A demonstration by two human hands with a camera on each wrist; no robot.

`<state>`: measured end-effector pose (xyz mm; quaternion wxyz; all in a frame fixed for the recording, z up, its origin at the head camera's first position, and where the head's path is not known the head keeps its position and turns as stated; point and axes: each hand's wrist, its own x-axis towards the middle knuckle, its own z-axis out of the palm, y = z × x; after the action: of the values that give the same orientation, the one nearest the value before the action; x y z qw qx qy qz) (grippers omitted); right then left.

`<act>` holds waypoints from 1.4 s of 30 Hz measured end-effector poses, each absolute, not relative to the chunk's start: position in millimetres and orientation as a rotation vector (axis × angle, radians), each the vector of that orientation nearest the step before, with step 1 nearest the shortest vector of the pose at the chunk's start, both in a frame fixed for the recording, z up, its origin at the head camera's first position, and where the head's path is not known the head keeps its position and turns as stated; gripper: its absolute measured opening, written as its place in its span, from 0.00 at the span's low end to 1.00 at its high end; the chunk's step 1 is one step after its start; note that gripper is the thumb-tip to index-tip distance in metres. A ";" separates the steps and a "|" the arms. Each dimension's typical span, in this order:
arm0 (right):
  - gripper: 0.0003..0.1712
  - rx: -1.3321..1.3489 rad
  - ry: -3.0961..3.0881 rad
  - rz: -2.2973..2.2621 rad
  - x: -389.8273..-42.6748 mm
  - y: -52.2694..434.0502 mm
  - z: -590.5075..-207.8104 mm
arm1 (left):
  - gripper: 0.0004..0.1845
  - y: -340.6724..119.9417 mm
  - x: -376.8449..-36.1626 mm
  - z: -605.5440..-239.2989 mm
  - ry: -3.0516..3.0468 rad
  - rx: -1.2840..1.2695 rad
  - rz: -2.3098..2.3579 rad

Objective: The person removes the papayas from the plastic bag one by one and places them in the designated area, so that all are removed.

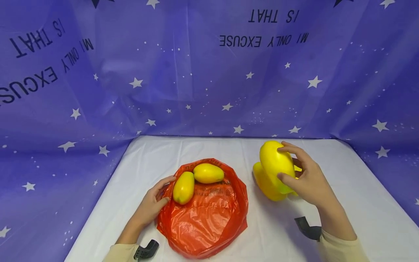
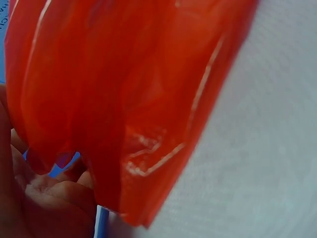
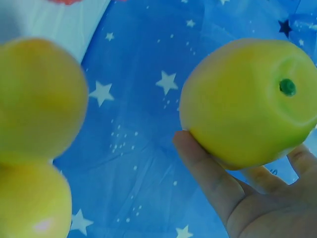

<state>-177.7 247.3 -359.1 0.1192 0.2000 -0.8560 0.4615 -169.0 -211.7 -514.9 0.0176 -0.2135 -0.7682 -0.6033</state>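
My right hand (image 1: 284, 163) grips a large yellow fruit (image 1: 273, 160) from its right side and holds it tilted just above the white table. In the right wrist view that held fruit (image 3: 247, 99) shows a green stem spot and rests against my fingers (image 3: 208, 173). A second yellow fruit (image 1: 266, 186) lies right under it. My left hand (image 1: 165, 189) pinches the left rim of a red plastic bag (image 1: 206, 214); the bag (image 2: 124, 99) drapes over my palm (image 2: 39, 198). Two smaller yellow fruits (image 1: 183, 187) (image 1: 208, 173) lie on the bag's far side.
A white cloth covers the table (image 1: 360, 189), and a purple star-printed sheet (image 1: 209, 91) hangs behind and along both sides. Two more yellow fruits (image 3: 39, 99) (image 3: 29, 203) fill the left of the right wrist view. Black camera straps (image 1: 309, 227) sit at both wrists.
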 end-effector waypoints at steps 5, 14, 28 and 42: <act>0.39 0.507 -2.516 1.314 -181.6 260.2 -360.5 | 0.35 -210.3 -170.8 -514.0 -2.382 -0.685 -1.865; 0.38 0.441 -2.538 1.242 -189.0 280.2 -363.9 | 0.35 -209.9 -169.7 -514.6 -2.355 -0.671 -1.907; 0.36 0.228 -2.571 1.213 -195.9 320.6 -378.9 | 0.36 -209.1 -168.2 -514.9 -2.358 -0.683 -1.923; 0.37 0.069 -2.568 1.266 -201.5 358.7 -400.8 | 0.36 -209.8 -168.7 -514.0 -2.370 -0.637 -1.940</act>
<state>-201.5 358.7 -400.8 0.1385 0.0237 -0.8880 0.4378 -168.7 -209.8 -514.0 0.0066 -0.2036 -0.7576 -0.6201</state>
